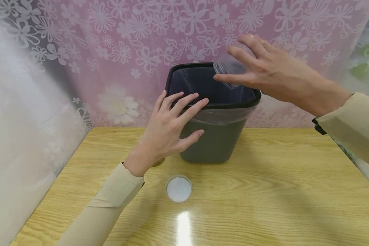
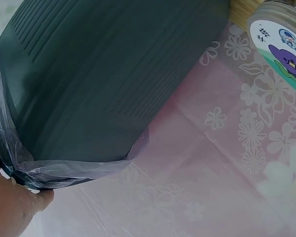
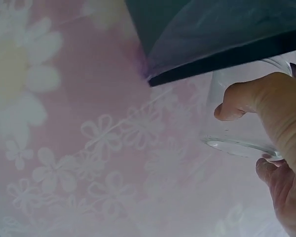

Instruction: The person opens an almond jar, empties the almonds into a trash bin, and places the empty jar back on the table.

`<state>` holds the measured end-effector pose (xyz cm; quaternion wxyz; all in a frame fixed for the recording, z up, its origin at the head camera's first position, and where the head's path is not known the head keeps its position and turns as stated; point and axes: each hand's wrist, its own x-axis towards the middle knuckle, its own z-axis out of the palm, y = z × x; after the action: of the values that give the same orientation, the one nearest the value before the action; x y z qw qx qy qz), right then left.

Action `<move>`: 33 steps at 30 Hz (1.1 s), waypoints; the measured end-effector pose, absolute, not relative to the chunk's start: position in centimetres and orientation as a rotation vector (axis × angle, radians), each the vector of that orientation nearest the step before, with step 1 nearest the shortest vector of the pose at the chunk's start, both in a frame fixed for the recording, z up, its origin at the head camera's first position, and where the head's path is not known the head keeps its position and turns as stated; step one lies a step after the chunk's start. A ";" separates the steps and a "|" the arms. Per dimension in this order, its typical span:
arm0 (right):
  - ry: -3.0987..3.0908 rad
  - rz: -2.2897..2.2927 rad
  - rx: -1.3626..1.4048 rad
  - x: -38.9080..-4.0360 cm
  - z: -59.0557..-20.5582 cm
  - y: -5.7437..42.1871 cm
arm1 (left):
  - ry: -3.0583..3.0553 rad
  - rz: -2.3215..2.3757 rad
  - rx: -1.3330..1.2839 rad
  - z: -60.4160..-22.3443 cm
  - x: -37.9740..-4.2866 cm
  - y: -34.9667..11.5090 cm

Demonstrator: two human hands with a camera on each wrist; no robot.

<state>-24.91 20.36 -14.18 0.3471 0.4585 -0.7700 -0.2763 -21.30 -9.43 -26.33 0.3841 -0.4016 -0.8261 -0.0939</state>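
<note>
A dark grey trash bin [image 1: 213, 140] with a black rim and a clear plastic liner [image 1: 224, 117] stands toward the back of the table. My right hand [image 1: 255, 65] grips a clear jar [image 1: 232, 63], tipped sideways over the bin's right side with its threaded mouth facing left and down. In the right wrist view the jar [image 3: 246, 132] looks see-through, the thumb across its side. My left hand [image 1: 172, 126] rests at the bin's near-left rim, fingers spread with the tips over the edge and the thumb outside.
A round white lid [image 1: 179, 189] with a clear edge lies on the wooden table [image 1: 279, 177] before the bin. Mostly hidden behind the left wrist is a container, whose purple-and-green cartoon label [image 2: 286, 54] shows in the left wrist view. Flowered curtains [image 1: 117, 44] hang behind.
</note>
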 end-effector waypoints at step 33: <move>-1.973 -0.606 1.135 -23.7 -13.5 21.5 | -2.055 -0.356 -0.961 -26.5 -20.7 -10.2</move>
<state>-23.71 21.51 -13.54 0.3829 0.4451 -0.7739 -0.2375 -20.71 -10.19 -26.55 0.4101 -0.3817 -0.8162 -0.1413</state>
